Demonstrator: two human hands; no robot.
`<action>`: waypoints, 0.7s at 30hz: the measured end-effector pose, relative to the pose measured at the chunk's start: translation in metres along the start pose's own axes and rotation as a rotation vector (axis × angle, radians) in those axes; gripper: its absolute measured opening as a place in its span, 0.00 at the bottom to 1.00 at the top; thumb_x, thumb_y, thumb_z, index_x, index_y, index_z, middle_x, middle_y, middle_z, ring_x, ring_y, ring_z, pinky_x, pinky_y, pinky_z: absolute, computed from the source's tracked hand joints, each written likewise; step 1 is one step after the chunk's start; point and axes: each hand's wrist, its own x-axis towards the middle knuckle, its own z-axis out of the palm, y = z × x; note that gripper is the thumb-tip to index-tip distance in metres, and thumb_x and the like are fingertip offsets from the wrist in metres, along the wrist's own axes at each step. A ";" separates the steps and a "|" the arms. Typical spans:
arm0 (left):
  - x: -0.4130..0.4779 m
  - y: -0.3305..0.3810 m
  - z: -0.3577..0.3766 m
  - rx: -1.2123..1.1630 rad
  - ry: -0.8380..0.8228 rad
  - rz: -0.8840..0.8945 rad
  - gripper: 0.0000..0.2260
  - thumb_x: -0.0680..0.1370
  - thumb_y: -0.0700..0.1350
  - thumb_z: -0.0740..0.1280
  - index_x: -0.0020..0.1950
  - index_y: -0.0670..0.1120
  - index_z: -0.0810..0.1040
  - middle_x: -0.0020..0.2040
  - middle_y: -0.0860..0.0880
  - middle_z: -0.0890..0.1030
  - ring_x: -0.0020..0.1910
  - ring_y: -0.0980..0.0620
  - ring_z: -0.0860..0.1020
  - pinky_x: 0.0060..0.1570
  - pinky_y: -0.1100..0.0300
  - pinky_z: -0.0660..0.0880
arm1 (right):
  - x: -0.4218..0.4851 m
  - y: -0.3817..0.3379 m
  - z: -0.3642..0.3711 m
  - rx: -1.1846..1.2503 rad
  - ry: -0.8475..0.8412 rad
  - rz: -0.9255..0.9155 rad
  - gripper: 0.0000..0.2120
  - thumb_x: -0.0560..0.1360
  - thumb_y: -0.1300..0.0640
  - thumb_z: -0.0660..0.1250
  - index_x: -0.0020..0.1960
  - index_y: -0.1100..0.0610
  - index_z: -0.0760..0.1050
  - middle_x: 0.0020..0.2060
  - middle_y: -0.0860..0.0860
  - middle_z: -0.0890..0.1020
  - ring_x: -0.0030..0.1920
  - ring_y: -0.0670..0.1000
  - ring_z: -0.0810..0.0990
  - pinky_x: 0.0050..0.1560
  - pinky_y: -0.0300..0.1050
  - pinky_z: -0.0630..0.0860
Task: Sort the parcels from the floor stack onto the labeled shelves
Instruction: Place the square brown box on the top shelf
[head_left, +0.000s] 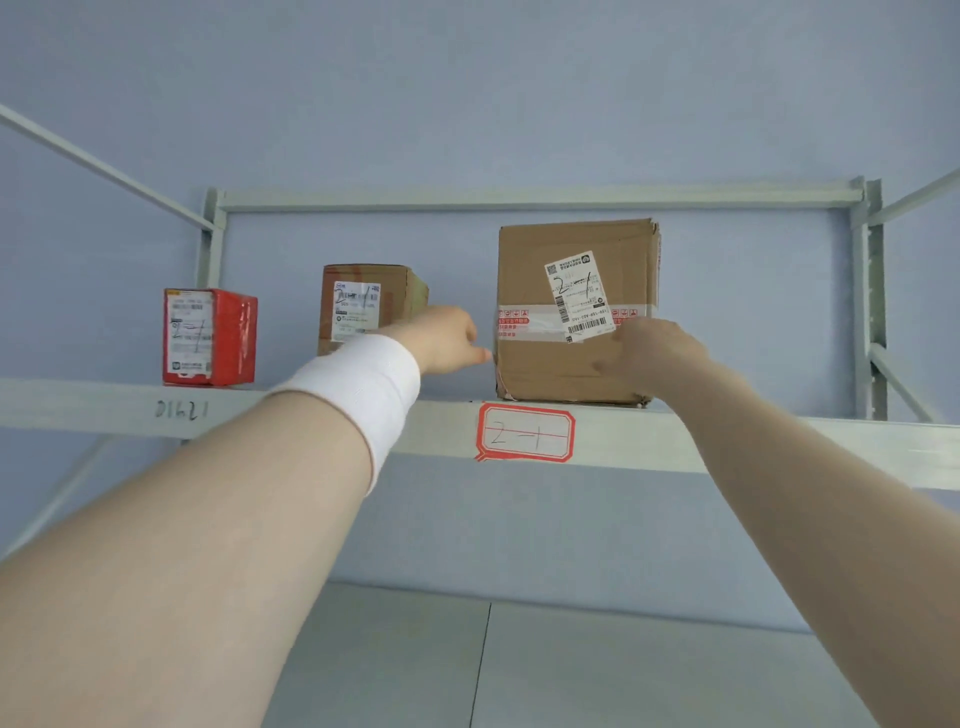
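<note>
At box's lower-left corner, one left fingertip (485, 355) touches the cardboard; other fingers hidden behind left hand (447, 338), curl can't be told. Right hand (654, 353) lies against the front face, fingers look relaxed, clamped on nothing. Large cardboard box (530, 260), shipping label (576, 296) marked 2-1, sits on shelf beam (727, 441) right above the 2-1 tag (525, 432). Likely final seating: push evenly with both hands, square it off, keep clear of small brown box (363, 301) and red box (208, 338).
</note>
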 end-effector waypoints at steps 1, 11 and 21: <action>-0.010 -0.001 -0.005 -0.011 0.029 0.009 0.21 0.79 0.53 0.61 0.69 0.44 0.69 0.68 0.45 0.72 0.65 0.46 0.72 0.65 0.55 0.68 | -0.012 -0.007 -0.001 0.008 0.009 -0.009 0.22 0.75 0.47 0.64 0.66 0.57 0.69 0.62 0.54 0.74 0.64 0.57 0.71 0.56 0.48 0.70; -0.136 0.014 -0.054 0.057 0.107 -0.027 0.19 0.79 0.54 0.61 0.68 0.50 0.70 0.68 0.49 0.72 0.66 0.46 0.70 0.62 0.53 0.69 | -0.127 -0.046 -0.041 0.055 0.007 -0.188 0.18 0.76 0.50 0.62 0.63 0.57 0.72 0.61 0.56 0.75 0.63 0.59 0.71 0.58 0.51 0.69; -0.301 0.037 -0.025 0.183 -0.107 -0.199 0.18 0.80 0.52 0.59 0.69 0.50 0.69 0.68 0.49 0.72 0.66 0.46 0.70 0.58 0.56 0.69 | -0.274 -0.057 -0.021 0.147 -0.293 -0.369 0.23 0.77 0.46 0.62 0.69 0.53 0.67 0.67 0.55 0.69 0.68 0.58 0.67 0.64 0.52 0.66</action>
